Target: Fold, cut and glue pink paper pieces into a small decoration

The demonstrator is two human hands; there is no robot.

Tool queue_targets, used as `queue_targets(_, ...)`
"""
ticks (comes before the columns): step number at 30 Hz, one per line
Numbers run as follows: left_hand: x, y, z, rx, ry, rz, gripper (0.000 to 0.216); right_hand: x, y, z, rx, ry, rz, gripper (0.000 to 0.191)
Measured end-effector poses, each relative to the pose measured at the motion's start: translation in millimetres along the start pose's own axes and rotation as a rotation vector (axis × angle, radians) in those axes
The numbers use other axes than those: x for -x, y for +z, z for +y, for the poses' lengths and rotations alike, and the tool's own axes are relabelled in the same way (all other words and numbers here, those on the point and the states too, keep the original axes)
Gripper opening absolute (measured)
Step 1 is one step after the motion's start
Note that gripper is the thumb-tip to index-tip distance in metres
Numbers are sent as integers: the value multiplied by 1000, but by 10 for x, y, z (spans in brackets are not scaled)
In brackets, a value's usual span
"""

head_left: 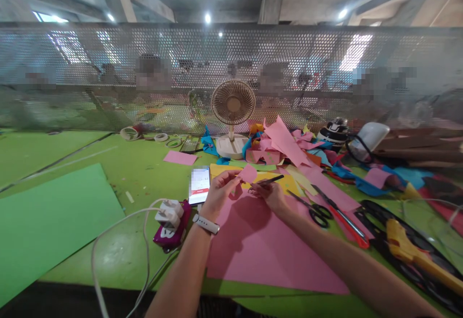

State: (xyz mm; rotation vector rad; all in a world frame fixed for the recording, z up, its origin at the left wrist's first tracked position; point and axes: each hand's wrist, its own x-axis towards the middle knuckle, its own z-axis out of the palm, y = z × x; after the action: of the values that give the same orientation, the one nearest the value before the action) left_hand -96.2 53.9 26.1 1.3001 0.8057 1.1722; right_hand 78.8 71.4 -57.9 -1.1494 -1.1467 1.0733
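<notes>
We could crease the scrap point(248, 173) if our left hand point(222, 190) pinches too hard, or mark it if the dark tool point(272, 180) in our right hand point(271, 196) slips, as the two work so close. A sweep of the right forearm might knock the scissors point(318, 215) just beside it. The left fingers grip the scrap over the far end of the pink sheet point(267, 245); the right fingers are closed around the tool. The scrap looks thin and pale pink, its lower part partly hidden.
</notes>
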Motion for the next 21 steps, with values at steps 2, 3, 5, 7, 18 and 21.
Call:
queue_targets(2,-1,-1,0,-2,-6,-9,28,6,4,-1,5,-7,2,36)
queue_targets(3,-2,-2,-1,-3,-10,-12,28,10,3,-6,7,-10,6,36)
queue_targets(5,-3,-3,-4,-4,-17,-16,28,19,-3,-24,13,-13,19,35)
queue_targets(7,-4,-4,-6,-4,-26,-24,29,31,-18,-55,11,-5,29,35)
queue_targets(18,-21,0,-53,-50,-69,-79,36,299,-320,-466,-155,174,-17,34)
queue_targets(21,-22,24,-73,-63,-74,-125,38,352,-435,-592,-190,132,4,31)
